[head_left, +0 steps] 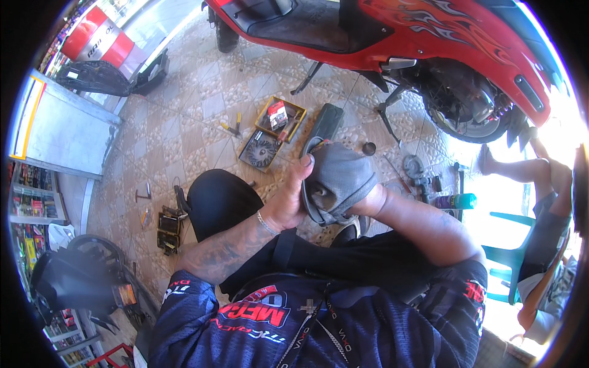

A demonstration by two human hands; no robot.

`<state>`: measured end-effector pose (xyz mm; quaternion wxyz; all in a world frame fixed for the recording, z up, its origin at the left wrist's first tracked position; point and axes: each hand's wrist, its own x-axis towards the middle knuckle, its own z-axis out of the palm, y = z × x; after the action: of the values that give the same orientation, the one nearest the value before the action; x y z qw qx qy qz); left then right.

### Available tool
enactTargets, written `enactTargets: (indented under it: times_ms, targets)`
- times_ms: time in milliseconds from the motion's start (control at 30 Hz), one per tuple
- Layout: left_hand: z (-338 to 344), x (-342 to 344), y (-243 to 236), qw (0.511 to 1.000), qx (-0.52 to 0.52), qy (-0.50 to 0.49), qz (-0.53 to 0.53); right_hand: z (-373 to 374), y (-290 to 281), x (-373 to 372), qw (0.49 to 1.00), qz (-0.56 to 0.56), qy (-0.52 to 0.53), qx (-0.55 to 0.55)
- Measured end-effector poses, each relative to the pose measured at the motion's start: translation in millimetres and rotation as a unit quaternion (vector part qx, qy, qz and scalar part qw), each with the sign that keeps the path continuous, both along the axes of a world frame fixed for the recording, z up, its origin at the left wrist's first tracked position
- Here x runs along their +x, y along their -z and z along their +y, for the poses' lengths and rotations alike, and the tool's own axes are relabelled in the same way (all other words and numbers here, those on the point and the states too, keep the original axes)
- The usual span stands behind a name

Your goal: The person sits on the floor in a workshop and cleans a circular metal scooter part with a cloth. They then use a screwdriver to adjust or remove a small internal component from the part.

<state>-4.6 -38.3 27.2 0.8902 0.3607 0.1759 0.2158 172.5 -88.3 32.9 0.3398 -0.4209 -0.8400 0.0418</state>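
Observation:
A grey cloth [339, 179] is bunched up between my hands, above my lap, with a dark hollow or gap in its folds; whatever it may cover is hidden. My left hand [294, 196] grips its left side, thumb raised along the edge. At the lower right my right hand [368, 200] holds it too, most fingers hidden behind the fabric. Just beyond lie a dark green case [328, 119], a small dark cylinder [369, 149], a yellow tray [286, 107] with small items and a second tray with a finned round part [264, 150].
A red scooter [405, 24] stands across the top. At right are a spray can [454, 201], loose metal parts [412, 168], a green chair [504, 257] and another person's bare leg [515, 165]. Black body panels [80, 276], shelves [34, 196] and a red drum [98, 37] line the left.

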Motion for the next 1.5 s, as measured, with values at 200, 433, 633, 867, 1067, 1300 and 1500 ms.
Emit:
enactTargets:
  times_ms: [200, 433, 633, 867, 1067, 1300, 1500]
  targets:
    - [-1.5, 3.2, 2.0, 0.999, -0.039, -0.005, -0.004, -4.8, -0.5, -4.6, 0.999, -0.005, 0.036, -0.028]
    - [3.3, -0.9, -2.2, 0.999, 0.017, 0.004, -0.037, -5.3, -24.0, 27.3, 0.967, 0.151, 0.073, -0.190]
    - [21.6, -5.4, 10.3, 0.999, -0.010, 0.029, -0.010, 5.0, -62.8, 87.7, 0.901, 0.129, 0.096, -0.404]
    - [26.9, -0.1, 25.6, 0.999, -0.022, 0.030, 0.008, 0.7, -64.5, 73.7, 0.795, -0.221, 0.225, -0.519]
    - [22.5, 5.6, 11.3, 0.999, 0.001, -0.003, -0.041, -2.9, -44.1, 20.3, 0.970, 0.081, 0.092, -0.208]
    - [15.7, 2.7, 0.7, 1.000, 0.019, -0.019, 0.013, -2.0, -13.0, 6.3, 0.976, 0.162, 0.069, -0.126]
    - [14.7, -2.4, 2.1, 1.000, -0.016, -0.001, -0.025, 5.6, 3.4, 2.2, 0.983, 0.179, 0.032, -0.027]
